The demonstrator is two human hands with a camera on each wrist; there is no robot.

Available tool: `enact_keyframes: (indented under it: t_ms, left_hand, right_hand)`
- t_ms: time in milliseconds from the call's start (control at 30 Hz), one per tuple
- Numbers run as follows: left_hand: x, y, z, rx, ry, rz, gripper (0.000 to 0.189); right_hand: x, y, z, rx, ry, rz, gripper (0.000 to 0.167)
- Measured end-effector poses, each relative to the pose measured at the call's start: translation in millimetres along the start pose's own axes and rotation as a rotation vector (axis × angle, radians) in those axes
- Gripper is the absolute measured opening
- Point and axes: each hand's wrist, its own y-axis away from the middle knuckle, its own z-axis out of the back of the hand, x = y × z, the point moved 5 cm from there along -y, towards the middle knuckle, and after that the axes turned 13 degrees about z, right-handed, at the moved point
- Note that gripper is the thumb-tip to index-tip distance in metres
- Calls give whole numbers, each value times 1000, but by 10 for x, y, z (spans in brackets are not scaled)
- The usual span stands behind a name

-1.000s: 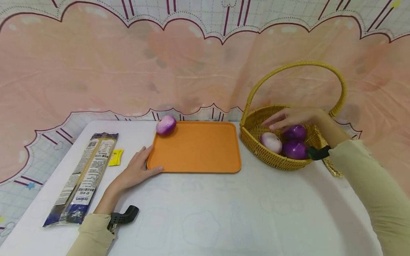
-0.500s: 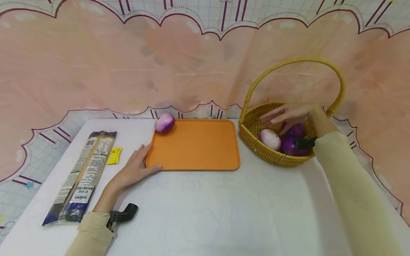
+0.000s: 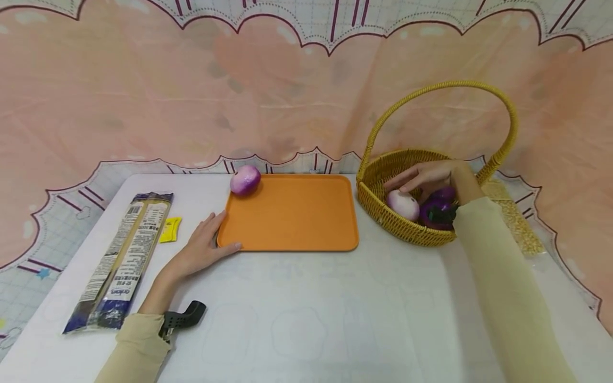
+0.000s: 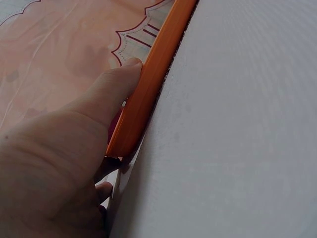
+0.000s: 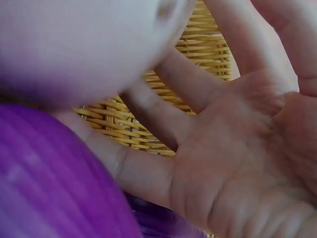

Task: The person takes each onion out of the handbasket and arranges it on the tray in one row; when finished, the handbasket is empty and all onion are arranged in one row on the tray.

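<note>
2 bare hands show in the head view, well apart. The right hand (image 3: 428, 175) is inside the wicker basket (image 3: 383, 214), palm down, fingers held wide and pointing toward the person's left. A pale onion (image 3: 404, 206) lies in the basket just below those fingertips, on the side nearer the person; the right hand is much the nearer of the 2. The onion looks almost round, so no long axis stands out. 2 purple onions (image 3: 428, 210) sit under that palm and wrist, partly covered. The left hand (image 3: 198, 247) rests at the orange tray (image 3: 292, 213), spanning its near left corner, thumb on the near edge, fingers straight along the left side. Beyond these fingertips, a pink-purple onion (image 3: 246, 180) sits at the tray's far left corner. Left of this hand lie a yellow sachet (image 3: 170, 230) and a long plastic packet (image 3: 122, 266).

In the left wrist view, the thumb lies straight against the rim; the other fingers are mostly hidden.

In the right wrist view, the fingers are splayed, 1 passing beside a purple onion; whether any touches the pale onion I cannot tell.
</note>
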Motion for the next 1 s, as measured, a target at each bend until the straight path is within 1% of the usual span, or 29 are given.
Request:
enact_keyframes:
  t_ms: [267,467,600,767,900,1000]
  left_hand:
    - [6,-23,6,-5,-8,5,98]
    - [20,-16,-7,-6,-8,8,97]
    - [15,-11,-22,-7,2,-7,97]
    - [12,-9,-20,-11,8,-19,98]
    - [13,-15,-14,-10,1,-13,98]
    - [18,-17,-13,-11,-3,-8,98]
  right_hand:
    - [-34,-39,-58,36,-69,-18,57]
    - [-80,-77,-90,23,-75,-39,62]
    - [-107,-109,-99,18,-82,-44,65]
    - [-133,-149,-97,27,-67,-63,64]
    - [-136,-188,-101,44,-84,-57,62]
    - [-129,-214,-106,42,-101,-49,61]
